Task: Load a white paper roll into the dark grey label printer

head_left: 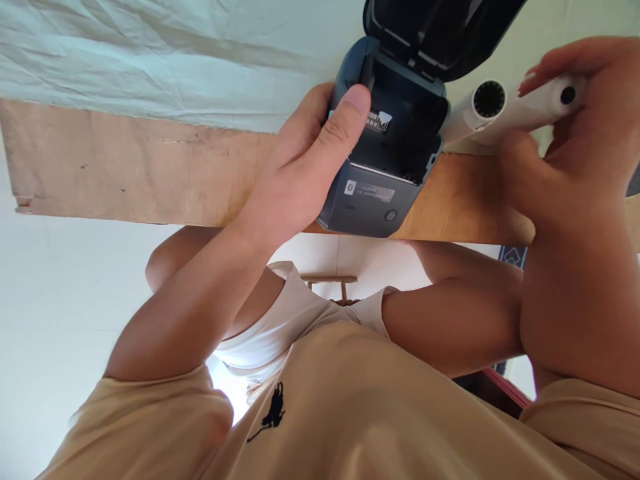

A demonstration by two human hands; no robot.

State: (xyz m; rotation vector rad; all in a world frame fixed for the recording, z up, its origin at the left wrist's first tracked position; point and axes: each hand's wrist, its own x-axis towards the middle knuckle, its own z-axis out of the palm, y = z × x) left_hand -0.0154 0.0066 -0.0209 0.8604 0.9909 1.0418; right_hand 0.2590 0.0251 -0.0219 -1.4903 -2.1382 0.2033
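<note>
My left hand (pixel 320 147) grips the left side of a small dark label printer (pixel 373 200), thumb at the rim of its paper bay. The printer's black lid (pixel 440 33) is swung up, and the bay inside shows a small printed label. A Bluetooth mark and a power button sit on its front. At the right, my right hand (pixel 575 133) is closed around a white roll (pixel 540 107) with a dark hole in its end. Between that roll and the printer lies another white roll (pixel 460 123), its end showing a black toothed core.
A pale cloth (pixel 200 53) covers the back of the wooden table (pixel 150 167), leaving a bare wood strip along the front edge. My legs are under this edge. A dark object (pixel 634 180) shows partly at the right border. Below is a wooden stool (pixel 330 280).
</note>
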